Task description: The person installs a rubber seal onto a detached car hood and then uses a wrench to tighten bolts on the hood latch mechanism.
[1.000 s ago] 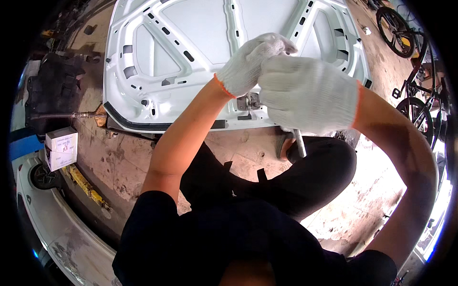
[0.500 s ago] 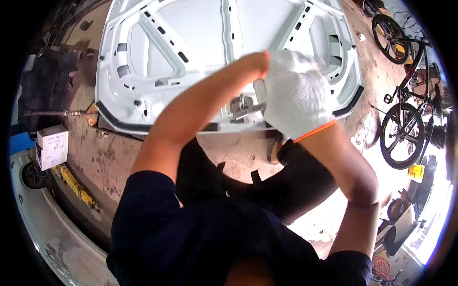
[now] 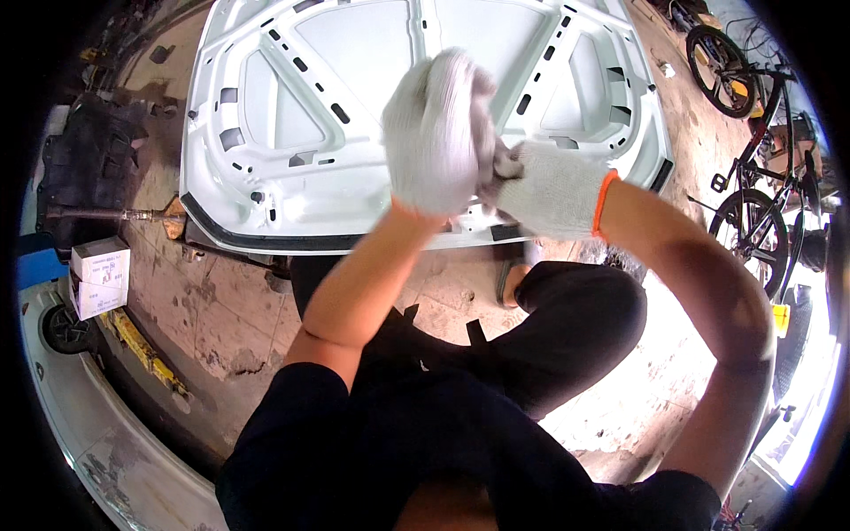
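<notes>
White knit gloves cover both my hands. Over the near half of an upturned white car hood, my left hand is raised with its fingers curled inward. My right hand, with an orange cuff at the wrist, reaches in from the right and meets the left at the palm side. Its fingers are bent closed against the left hand. Whatever lies between the two hands is hidden, and the fingertips are slightly blurred. The middle of the hood's near edge is partly covered by my hands.
A black bicycle stands on the right. To the left are a white carton, a yellow metal bar and a pale car body panel. My bent knee is close under the hood's near edge.
Both hands have turned. My left hand has come from behind the right one to the left side, fingers upward. My right hand has swung round to point left. The hood has stayed in place.
</notes>
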Demonstrator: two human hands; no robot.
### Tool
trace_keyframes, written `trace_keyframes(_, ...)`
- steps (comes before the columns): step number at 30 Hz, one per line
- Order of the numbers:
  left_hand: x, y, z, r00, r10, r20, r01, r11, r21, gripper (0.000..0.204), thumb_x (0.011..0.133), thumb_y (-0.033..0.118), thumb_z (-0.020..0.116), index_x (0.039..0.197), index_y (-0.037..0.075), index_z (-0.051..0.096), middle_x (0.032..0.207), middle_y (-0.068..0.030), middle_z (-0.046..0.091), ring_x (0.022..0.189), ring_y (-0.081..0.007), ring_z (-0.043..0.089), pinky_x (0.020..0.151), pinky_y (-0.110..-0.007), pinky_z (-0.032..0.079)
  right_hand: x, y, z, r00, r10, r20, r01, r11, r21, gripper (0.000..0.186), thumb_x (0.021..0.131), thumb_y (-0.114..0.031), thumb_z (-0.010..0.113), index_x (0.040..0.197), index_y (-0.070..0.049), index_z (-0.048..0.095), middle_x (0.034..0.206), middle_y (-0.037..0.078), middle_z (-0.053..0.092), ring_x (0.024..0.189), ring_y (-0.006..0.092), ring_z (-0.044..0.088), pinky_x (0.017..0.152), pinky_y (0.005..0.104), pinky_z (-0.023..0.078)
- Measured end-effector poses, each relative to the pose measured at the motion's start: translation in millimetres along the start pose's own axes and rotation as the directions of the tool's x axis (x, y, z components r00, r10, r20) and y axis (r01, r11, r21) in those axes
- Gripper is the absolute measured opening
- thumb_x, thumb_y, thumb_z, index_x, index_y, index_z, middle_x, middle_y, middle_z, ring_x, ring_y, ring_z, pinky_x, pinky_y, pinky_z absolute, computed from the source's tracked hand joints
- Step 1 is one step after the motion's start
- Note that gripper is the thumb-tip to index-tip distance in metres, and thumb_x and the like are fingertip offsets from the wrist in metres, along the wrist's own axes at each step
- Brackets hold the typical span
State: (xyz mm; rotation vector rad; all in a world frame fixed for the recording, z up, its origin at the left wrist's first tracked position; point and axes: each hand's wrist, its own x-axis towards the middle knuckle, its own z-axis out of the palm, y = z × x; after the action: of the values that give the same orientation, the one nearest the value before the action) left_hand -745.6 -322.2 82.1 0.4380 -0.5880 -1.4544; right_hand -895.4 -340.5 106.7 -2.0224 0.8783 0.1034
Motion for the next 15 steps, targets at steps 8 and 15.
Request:
trace_keyframes(8, 76.8, -8.4, 34.1, 0.730, -0.599, 0.328, 0.298, 0.711, 0.637, 0.033, 0.107, 0.029, 0.051, 0.113, -0.002, 0.061, 0.076, -0.0032, 0.061, 0.050, -0.0061, 0.048, 0.044, -0.024, 0.047, -28.3, -36.1, 38.0, 0.814, 0.476, -0.332, -0.016, 0.590, 0.807, 0.055, 0.102, -0.047, 0.050, 0.135, -0.002, 0.046, 0.102, 0.013, 0.061, 0.064, 0.0208, 0.063, 0.045, 0.0342, 0.048)
trace_keyframes(15, -35.0, -0.4, -20.3, 0.876, 0.368, 0.312, -0.457, 0.840, 0.291, 0.041, 0.105, 0.030, 0.048, 0.127, -0.003, 0.057, 0.114, -0.0121, 0.064, 0.094, -0.0249, 0.067, 0.089, -0.040, 0.057, -53.1, -43.8, -34.4, 0.840, -0.498, -0.217, 0.025, 0.435, -0.900, 0.046, 0.078, -0.021, 0.073, 0.120, -0.005, 0.065, 0.128, 0.016, 0.058, 0.115, 0.0266, 0.059, 0.099, 0.0459, 0.051)
